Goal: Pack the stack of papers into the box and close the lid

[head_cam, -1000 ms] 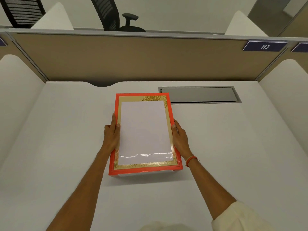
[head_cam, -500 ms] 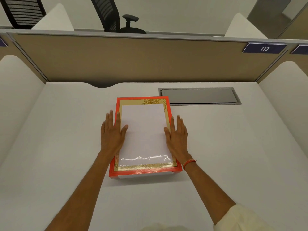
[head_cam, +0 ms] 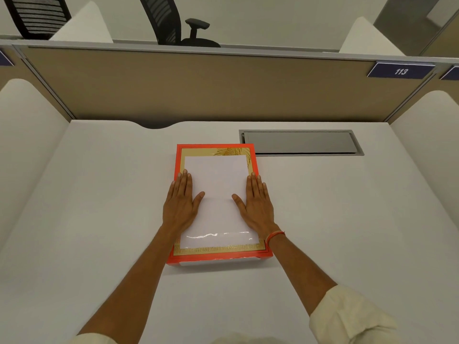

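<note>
A: Head view: box [head_cam: 218, 256] sits mid-surface [head_cam: 99, 219], lid [head_cam: 215, 150] on, orange-red border, gold inner frame with a leaf print at the far right corner, white glossy panel in the middle.

B: Hands?

A: Both flat on the lid, palms down, fingers stretched out and together, thumbs splayed inward. Gripping nothing. Left hand [head_cam: 180, 202] lies over the lid's left edge, right hand [head_cam: 257, 203] over the right edge, white panel bare between the thumbs. Orange thread band [head_cam: 274, 236] on the right wrist.

B: Papers?

A: Not visible. Can't tell whether they're under the lid. A white strip of the box base shows below the lid's near edge.

B: Any text?

A: Blue plate [head_cam: 400, 70] on the partition [head_cam: 198, 88] reads "113". No writing readable on the lid.

B: Room around it?

A: Open surface left, right and near side of the box. Far right corner of the lid is just beside the grey cable hatch [head_cam: 300, 142]. White side dividers stand at both edges, well apart from the box. Black chair [head_cam: 173, 21] behind the partition.
</note>
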The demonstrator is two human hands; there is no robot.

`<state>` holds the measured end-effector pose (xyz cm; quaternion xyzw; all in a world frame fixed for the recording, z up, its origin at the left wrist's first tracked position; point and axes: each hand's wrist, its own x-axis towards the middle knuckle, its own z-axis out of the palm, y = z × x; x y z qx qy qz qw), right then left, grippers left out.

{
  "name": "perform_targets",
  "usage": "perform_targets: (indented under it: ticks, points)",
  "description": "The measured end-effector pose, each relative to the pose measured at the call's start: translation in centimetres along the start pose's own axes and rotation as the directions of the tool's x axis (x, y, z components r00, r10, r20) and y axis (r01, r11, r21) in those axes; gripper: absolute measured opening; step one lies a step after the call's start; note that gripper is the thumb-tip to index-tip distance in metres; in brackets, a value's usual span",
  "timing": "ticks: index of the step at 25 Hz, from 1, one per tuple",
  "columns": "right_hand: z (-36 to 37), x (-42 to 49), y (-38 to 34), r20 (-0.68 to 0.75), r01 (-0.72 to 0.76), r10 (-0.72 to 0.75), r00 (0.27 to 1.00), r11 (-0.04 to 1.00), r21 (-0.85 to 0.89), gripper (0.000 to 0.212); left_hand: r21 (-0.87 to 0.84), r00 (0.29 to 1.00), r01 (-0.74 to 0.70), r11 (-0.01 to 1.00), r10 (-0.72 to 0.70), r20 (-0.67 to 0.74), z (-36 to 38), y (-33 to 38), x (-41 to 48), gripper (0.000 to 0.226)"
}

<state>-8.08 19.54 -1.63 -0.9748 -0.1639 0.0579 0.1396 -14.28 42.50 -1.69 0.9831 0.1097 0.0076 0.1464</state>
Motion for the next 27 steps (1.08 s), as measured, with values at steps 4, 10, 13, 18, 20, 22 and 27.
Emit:
perform_targets:
  ticks: [4,10,13,18,20,22,27]
  points:
    - [0.3,-0.2,0.0,0.002,-0.006,0.006,1.000,1.000,0.014,0.083,0.032,1.000,0.005,0.999,-0.005,0.008,0.5,-0.1,-0.1,0.089]
    - [0.3,-0.3,-0.3,-0.007,-0.023,0.023,1.000,1.000,0.010,0.085,0.044,1.000,0.007,0.999,-0.008,0.017,0.8,-0.2,0.0,0.089]
    - [0.2,-0.3,-0.3,-0.008,-0.018,0.018,1.000,1.000,0.006,0.084,0.048,1.000,0.005,0.999,-0.006,0.025,0.7,-0.2,0.0,0.089]
    - [-0.3,-0.5,-0.6,0.007,-0.025,0.025,1.000,0.999,0.025,0.083,0.032,1.000,0.001,0.999,-0.001,0.024,0.3,0.2,-0.2,0.096]
    - [-0.6,-0.6,-0.5,0.028,-0.025,0.024,0.999,0.999,0.024,0.083,0.032,1.000,0.006,0.999,-0.007,0.026,0.0,0.4,-0.3,0.100]
    - [-1.0,-0.7,-0.5,0.042,-0.022,0.020,0.999,0.999,0.045,0.083,0.007,0.999,0.023,1.000,-0.023,0.027,-0.2,0.6,-0.3,0.103]
    - [-2.8,-0.8,1.0,-0.032,0.010,-0.007,0.999,0.997,0.078,0.081,-0.056,0.999,0.035,0.998,-0.036,-0.017,-0.6,3.4,0.4,0.085]
